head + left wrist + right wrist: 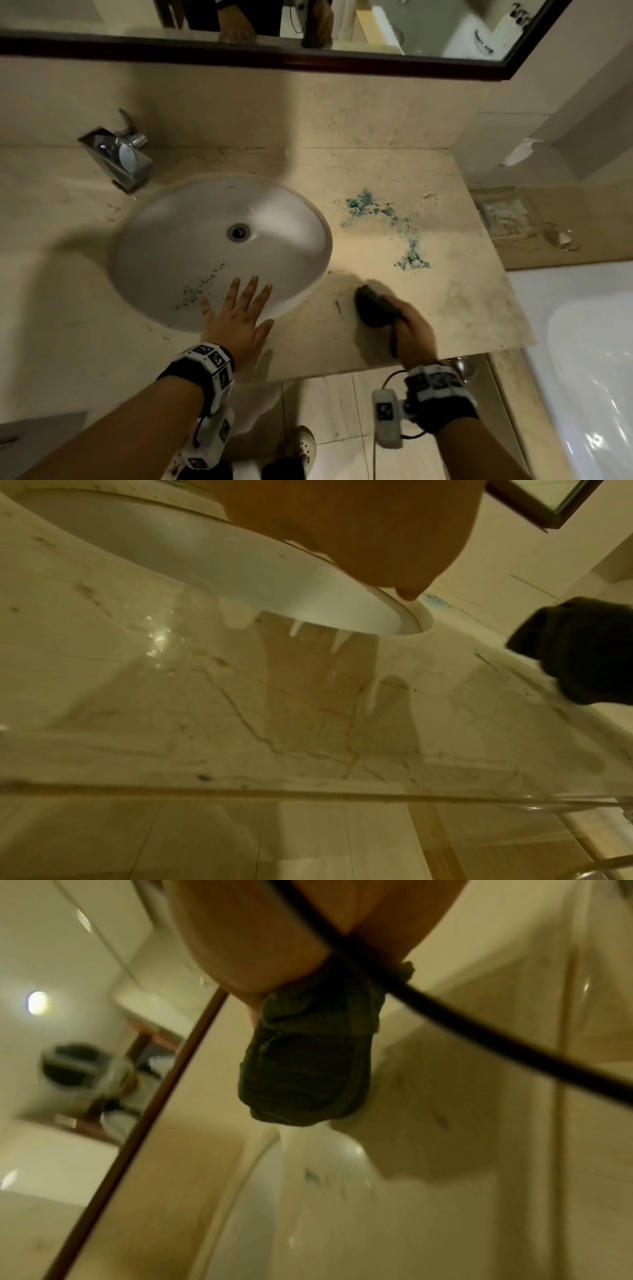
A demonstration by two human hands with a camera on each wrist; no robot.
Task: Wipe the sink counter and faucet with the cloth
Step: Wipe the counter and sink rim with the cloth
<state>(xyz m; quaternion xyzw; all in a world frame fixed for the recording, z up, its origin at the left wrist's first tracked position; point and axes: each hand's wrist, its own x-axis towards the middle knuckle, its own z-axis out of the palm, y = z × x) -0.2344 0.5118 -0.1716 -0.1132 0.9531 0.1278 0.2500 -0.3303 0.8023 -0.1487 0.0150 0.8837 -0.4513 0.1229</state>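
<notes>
Now right hand [412, 330] grips cloth [375, 306], bunched past fingertips; left hand [236, 320] splayed.

The beige veined stone counter [394, 308] has a polished, reflective finish, marked with dark scuffs and blue-green speckled residue [383, 219]. The white oval basin [191, 240] looks like smooth glazed ceramic with a metal drain ring [238, 232], and the angular faucet [118, 154] is bright chromed metal with a glossy surface. The dark green cloth [308, 1056] is matt, ribbed woven fabric, and the mirror [102, 17] sits in a dark brown, wood-look frame [239, 56].
</notes>
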